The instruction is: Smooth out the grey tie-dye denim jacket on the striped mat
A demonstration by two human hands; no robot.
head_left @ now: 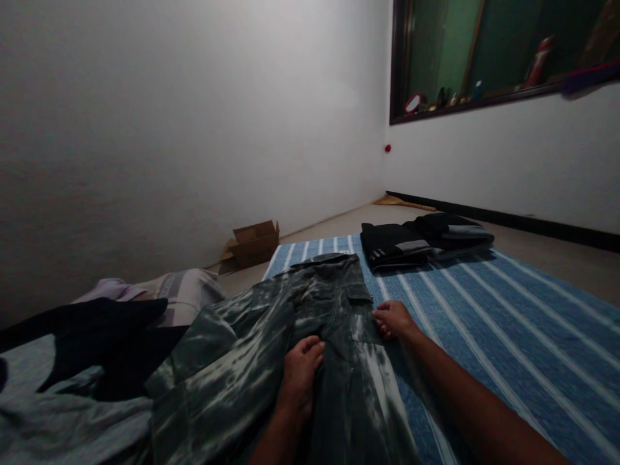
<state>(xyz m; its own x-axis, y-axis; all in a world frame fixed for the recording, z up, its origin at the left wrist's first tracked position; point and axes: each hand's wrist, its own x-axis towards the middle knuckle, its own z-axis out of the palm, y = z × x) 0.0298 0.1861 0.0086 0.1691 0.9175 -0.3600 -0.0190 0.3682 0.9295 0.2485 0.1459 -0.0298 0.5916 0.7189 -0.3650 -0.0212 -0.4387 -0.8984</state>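
Note:
A grey-green bleach-patterned shirt (271,336) lies spread on a blue striped mat (508,323). My left hand (300,371) rests flat on the middle of the shirt, fingers together. Over at the shirt's right edge, beside a chest pocket, my right hand (393,320) has its fingers curled on the fabric; whether it pinches the cloth I cannot tell.
A stack of folded dark clothes (421,240) sits at the mat's far end. Unfolded dark and pale garments (111,336) are heaped at the left. A small open cardboard box (255,243) stands by the white wall. A window ledge (484,100) holds small items.

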